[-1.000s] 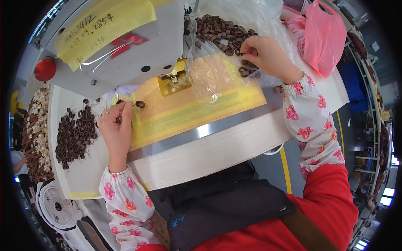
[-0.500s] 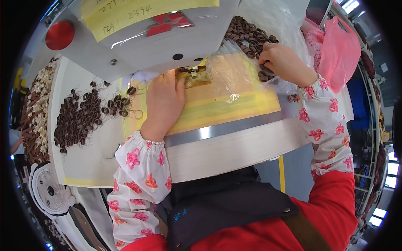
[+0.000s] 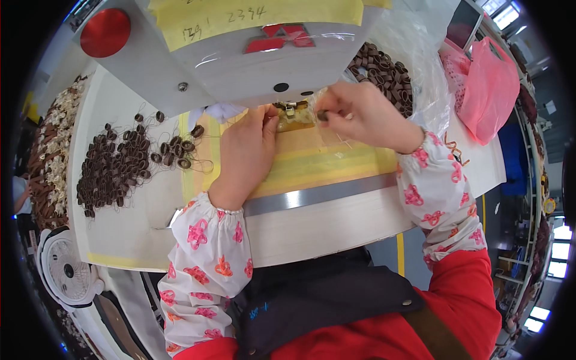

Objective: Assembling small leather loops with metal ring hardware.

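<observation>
Under the head of a grey sewing machine (image 3: 240,75), my left hand (image 3: 247,153) lies on the yellow-taped bed beside the metal presser foot (image 3: 290,110). Its thumb and forefinger are pressed together; whatever they pinch is hidden. Just right of the presser foot, my right hand (image 3: 369,117) is raised, pinching a small brown loop (image 3: 323,115) between thumb and fingertips. Behind that hand, a pile of similar brown loops (image 3: 384,75) sits on clear plastic. To my left lies a heap of dark brown loops (image 3: 117,162) with loose threads, and a few more (image 3: 174,150) lie closer to my left hand.
A pink plastic bag (image 3: 489,90) stands at the right rear. Thin brown scraps (image 3: 456,150) lie right of my right sleeve. A metal strip (image 3: 324,191) runs along the bed's near edge. A white fan (image 3: 66,270) is at lower left, below the table.
My right hand has moved left from the loop pile to beside the presser foot, bringing a brown loop. My left hand stays by the presser foot. The whole view has shifted slightly.
</observation>
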Demonstrator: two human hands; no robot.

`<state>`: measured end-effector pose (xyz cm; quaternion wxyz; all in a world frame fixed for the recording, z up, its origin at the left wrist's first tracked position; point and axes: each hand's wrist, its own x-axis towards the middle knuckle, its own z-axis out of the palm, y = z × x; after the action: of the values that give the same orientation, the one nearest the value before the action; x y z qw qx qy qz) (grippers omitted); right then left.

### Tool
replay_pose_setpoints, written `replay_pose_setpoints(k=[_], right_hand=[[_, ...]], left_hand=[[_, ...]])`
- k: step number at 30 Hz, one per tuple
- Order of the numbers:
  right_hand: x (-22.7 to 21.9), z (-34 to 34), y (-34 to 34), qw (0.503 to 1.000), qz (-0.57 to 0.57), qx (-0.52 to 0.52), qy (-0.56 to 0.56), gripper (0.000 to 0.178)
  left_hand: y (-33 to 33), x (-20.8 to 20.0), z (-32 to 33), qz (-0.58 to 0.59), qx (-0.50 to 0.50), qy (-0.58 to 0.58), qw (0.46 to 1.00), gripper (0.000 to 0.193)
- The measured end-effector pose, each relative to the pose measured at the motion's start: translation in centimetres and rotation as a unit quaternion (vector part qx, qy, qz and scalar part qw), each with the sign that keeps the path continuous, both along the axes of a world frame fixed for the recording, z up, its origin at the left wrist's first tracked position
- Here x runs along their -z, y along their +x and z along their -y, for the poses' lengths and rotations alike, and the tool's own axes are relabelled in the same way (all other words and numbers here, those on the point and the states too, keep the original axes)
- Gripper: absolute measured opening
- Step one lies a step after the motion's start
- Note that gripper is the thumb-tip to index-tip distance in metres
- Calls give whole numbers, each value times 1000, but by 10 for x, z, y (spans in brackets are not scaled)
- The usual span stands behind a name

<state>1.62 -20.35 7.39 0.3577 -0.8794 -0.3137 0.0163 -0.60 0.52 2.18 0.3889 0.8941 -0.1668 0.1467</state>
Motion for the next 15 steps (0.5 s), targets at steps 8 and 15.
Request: replay_pose_setpoints(k=[8, 15], right_hand=[[27, -30, -4, 994, -36, 42, 98, 15], [42, -31, -9, 988, 78, -10, 132, 26]], left_hand=[[-1, -9, -10, -88, 92, -25, 992, 16], [2, -22, 6, -156, 71, -33, 985, 21]])
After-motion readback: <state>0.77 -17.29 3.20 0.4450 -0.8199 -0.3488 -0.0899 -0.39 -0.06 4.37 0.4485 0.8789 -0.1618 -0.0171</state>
